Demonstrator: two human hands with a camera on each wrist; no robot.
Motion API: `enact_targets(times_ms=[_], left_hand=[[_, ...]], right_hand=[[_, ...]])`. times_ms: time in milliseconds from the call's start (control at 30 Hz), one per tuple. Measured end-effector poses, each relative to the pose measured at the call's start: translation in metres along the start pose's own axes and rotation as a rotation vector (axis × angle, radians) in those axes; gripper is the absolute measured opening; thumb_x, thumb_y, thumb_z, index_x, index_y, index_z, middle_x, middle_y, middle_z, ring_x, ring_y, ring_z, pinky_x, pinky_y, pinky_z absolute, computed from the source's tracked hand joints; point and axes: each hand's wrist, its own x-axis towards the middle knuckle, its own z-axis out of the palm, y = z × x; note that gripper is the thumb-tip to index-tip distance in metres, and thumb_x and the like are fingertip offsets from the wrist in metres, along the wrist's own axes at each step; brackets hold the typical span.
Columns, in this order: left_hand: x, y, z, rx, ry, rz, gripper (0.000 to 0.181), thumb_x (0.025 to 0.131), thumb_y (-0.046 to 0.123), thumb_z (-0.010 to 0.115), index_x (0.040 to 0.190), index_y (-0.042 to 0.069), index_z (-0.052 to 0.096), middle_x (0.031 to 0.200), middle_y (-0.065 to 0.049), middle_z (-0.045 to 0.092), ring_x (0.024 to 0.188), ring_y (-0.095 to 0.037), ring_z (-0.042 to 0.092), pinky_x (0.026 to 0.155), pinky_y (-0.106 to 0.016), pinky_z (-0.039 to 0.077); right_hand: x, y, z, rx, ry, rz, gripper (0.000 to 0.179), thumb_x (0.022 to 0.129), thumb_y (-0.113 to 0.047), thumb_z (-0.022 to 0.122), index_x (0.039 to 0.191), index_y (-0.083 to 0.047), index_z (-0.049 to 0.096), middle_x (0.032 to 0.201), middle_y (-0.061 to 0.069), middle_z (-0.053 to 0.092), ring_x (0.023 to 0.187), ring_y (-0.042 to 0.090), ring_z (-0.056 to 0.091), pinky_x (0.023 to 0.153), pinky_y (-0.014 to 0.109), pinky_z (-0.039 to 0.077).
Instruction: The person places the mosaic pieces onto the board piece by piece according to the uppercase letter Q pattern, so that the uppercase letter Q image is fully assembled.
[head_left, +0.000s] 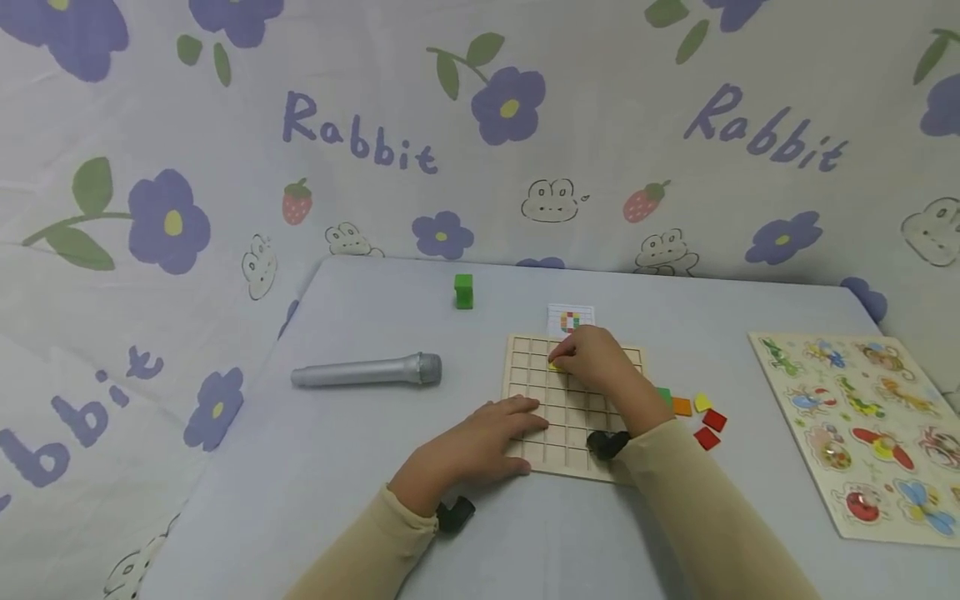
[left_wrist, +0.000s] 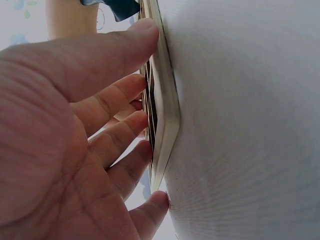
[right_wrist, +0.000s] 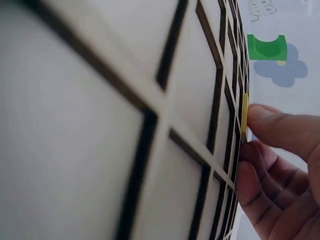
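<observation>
A wooden grid board (head_left: 543,454) lies on the table, its surface divided into square cells. My right hand (head_left: 596,360) reaches over its upper part and pinches a small yellow tile (right_wrist: 245,117) between thumb and fingers, at the board's surface. Only a bit of yellow shows in the head view. My left hand (head_left: 480,442) rests on the board's left edge with fingers spread; in the left wrist view the thumb and fingertips touch the rim. Just behind the board lies a small card (head_left: 557,313) with a ring of coloured squares.
Right of the board lie a green tile (head_left: 664,395), an orange tile (head_left: 682,407), a yellow tile (head_left: 702,402) and red tiles (head_left: 715,419). A silver microphone (head_left: 367,372) lies left, a green block (head_left: 463,292) stands behind, and an insect-and-animal puzzle board (head_left: 817,429) lies far right.
</observation>
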Motion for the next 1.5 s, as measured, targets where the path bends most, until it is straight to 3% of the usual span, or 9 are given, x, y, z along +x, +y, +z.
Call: enact_targets(times_ms=[133, 300, 467, 600, 700, 1067, 1267, 1400, 1500], left_hand=[[-0.001, -0.002, 0.003, -0.008, 0.005, -0.016, 0.063, 0.101, 0.029, 0.081, 0.159, 0.026, 0.057, 0.176, 0.002, 0.039, 0.167, -0.019, 0.03, 0.137, -0.05, 0.028], [-0.006, -0.002, 0.001, -0.02, 0.004, -0.044, 0.063, 0.1, 0.03, 0.082, 0.159, 0.028, 0.058, 0.176, 0.003, 0.039, 0.167, -0.02, 0.03, 0.137, -0.048, 0.028], [-0.009, 0.0, -0.006, -0.01, 0.008, -0.056, 0.064, 0.101, 0.029, 0.081, 0.16, 0.026, 0.056, 0.177, 0.002, 0.038, 0.167, -0.021, 0.029, 0.138, -0.049, 0.026], [-0.011, -0.002, -0.009, -0.015, 0.013, -0.06, 0.064, 0.101, 0.029, 0.081, 0.16, 0.026, 0.056, 0.177, 0.001, 0.038, 0.167, -0.021, 0.029, 0.138, -0.049, 0.026], [-0.01, -0.004, -0.008, -0.031, 0.01, -0.061, 0.064, 0.101, 0.029, 0.081, 0.16, 0.026, 0.056, 0.177, 0.002, 0.037, 0.168, -0.021, 0.028, 0.138, -0.049, 0.025], [-0.005, -0.001, -0.003, -0.048, -0.004, -0.041, 0.064, 0.101, 0.03, 0.08, 0.16, 0.027, 0.056, 0.178, 0.003, 0.036, 0.168, -0.02, 0.026, 0.139, -0.049, 0.023], [-0.001, 0.001, -0.001, -0.031, -0.003, -0.032, 0.064, 0.101, 0.032, 0.08, 0.16, 0.028, 0.056, 0.178, 0.003, 0.036, 0.168, -0.02, 0.027, 0.139, -0.048, 0.024], [0.0, 0.003, 0.0, -0.036, -0.004, -0.026, 0.064, 0.101, 0.031, 0.081, 0.16, 0.028, 0.056, 0.177, 0.003, 0.037, 0.168, -0.02, 0.028, 0.138, -0.049, 0.025], [0.002, 0.004, 0.001, -0.048, -0.005, -0.015, 0.064, 0.101, 0.03, 0.081, 0.159, 0.027, 0.057, 0.177, 0.002, 0.038, 0.167, -0.021, 0.029, 0.138, -0.049, 0.025]], right_hand=[[-0.013, -0.001, -0.008, 0.04, 0.03, -0.016, 0.022, 0.107, -0.013, 0.068, 0.122, -0.005, 0.082, 0.123, 0.017, 0.074, 0.111, 0.034, 0.069, 0.095, 0.049, 0.061], [-0.057, 0.012, -0.035, 0.093, 0.17, 0.024, 0.031, 0.11, -0.017, 0.065, 0.137, -0.005, 0.074, 0.122, 0.016, 0.071, 0.107, 0.031, 0.065, 0.083, 0.041, 0.057], [-0.107, 0.066, -0.053, 0.107, 0.236, 0.238, 0.04, 0.111, -0.025, 0.064, 0.146, -0.004, 0.066, 0.126, 0.02, 0.067, 0.103, 0.031, 0.063, 0.074, 0.032, 0.056], [-0.135, 0.109, -0.054, 0.1, 0.168, 0.403, 0.049, 0.11, -0.034, 0.065, 0.146, -0.001, 0.063, 0.121, 0.023, 0.066, 0.101, 0.033, 0.06, 0.072, 0.03, 0.053], [-0.147, 0.122, -0.051, 0.111, 0.131, 0.444, 0.054, 0.108, -0.04, 0.069, 0.144, 0.0, 0.064, 0.116, 0.022, 0.067, 0.104, 0.034, 0.058, 0.076, 0.032, 0.05], [-0.158, 0.125, -0.051, 0.106, 0.156, 0.437, 0.042, 0.106, -0.032, 0.074, 0.126, 0.004, 0.068, 0.11, 0.021, 0.069, 0.098, 0.032, 0.059, 0.074, 0.029, 0.05], [-0.161, 0.118, -0.053, 0.143, 0.183, 0.409, 0.031, 0.104, -0.025, 0.076, 0.121, -0.001, 0.065, 0.108, 0.018, 0.07, 0.094, 0.029, 0.059, 0.069, 0.028, 0.052], [-0.147, 0.099, -0.057, 0.176, 0.189, 0.313, 0.025, 0.106, -0.023, 0.074, 0.12, -0.004, 0.068, 0.109, 0.015, 0.071, 0.093, 0.028, 0.06, 0.066, 0.028, 0.054], [-0.122, 0.076, -0.058, 0.176, 0.158, 0.222, 0.022, 0.106, -0.02, 0.072, 0.122, -0.005, 0.07, 0.114, 0.016, 0.073, 0.097, 0.028, 0.063, 0.073, 0.031, 0.057]])
